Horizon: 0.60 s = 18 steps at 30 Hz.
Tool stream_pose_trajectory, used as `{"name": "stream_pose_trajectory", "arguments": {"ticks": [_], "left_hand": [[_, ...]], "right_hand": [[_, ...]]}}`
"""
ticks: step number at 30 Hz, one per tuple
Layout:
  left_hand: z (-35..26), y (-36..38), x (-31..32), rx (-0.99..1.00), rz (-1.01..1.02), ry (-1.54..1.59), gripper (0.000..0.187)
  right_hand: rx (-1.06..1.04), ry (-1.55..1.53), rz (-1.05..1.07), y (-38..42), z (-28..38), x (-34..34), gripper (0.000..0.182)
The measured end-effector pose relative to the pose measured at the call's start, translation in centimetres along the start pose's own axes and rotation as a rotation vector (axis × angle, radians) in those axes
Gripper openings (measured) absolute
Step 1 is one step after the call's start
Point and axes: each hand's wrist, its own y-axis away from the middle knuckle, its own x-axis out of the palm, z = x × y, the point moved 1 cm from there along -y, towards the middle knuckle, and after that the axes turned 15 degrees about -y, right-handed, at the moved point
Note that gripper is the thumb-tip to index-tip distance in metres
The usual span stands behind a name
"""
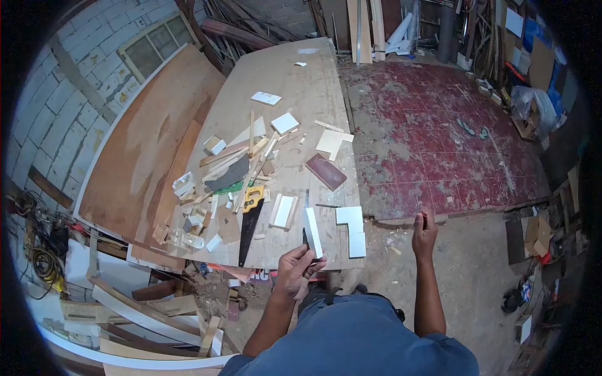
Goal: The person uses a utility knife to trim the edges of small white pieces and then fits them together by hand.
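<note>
My left hand [293, 276] is closed on the lower end of a narrow white board strip [312, 233], held tilted up over the near edge of the workbench. A dark, thin edge shows beside the strip; what it belongs to I cannot make out. Out to the right, past the bench, my right hand [424, 238] is raised and closed, with a small dark reddish bit showing at its fingertips. An L-shaped white board piece [355, 233] lies on the bench right of the strip. Left of it rest a white-faced block [284, 212] and a handsaw [253, 216] with a yellow handle.
Wood offcuts and a grey cloth-like piece [229, 175] are heaped on the bench's left side. A brown board [326, 172] and a white square [285, 123] lie farther back. Sandals [465, 126] sit on the red tiled floor [414, 144]. A large panel [150, 138] leans at left.
</note>
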Motion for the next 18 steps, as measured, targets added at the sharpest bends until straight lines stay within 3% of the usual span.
{"name": "stream_pose_trajectory", "arguments": {"ticks": [3,7,11,12,13,15,18], "left_hand": [[0.0,-0.4,0.7,0.0,0.035,0.041,0.038],[0.3,-1.0,1.9,0.019,0.059,0.021,0.03],[0.4,-1.5,3.2,0.059,0.035,-0.038,0.021],[0.9,-1.6,3.2,0.058,0.037,-0.041,0.021],[1.7,-1.9,3.0,0.096,0.031,-0.061,0.022],[2.6,-2.2,2.7,0.133,0.025,-0.082,0.024],[3.0,-2.2,2.9,0.191,0.069,-0.235,0.025]], "right_hand": [[-0.139,-0.021,-0.029,0.8,1.9,2.1,0.019],[0.061,-0.032,0.114,2.4,4.6,4.5,0.016],[0.194,-0.311,0.407,4.1,7.6,7.3,0.01],[0.323,-0.389,0.465,4.8,7.2,7.7,0.013],[0.324,-0.39,0.463,4.9,8.7,8.0,0.013],[0.56,-0.657,0.63,5.3,12.0,8.6,0.013],[0.662,-0.698,0.649,6.0,13.0,9.2,0.017]]}}
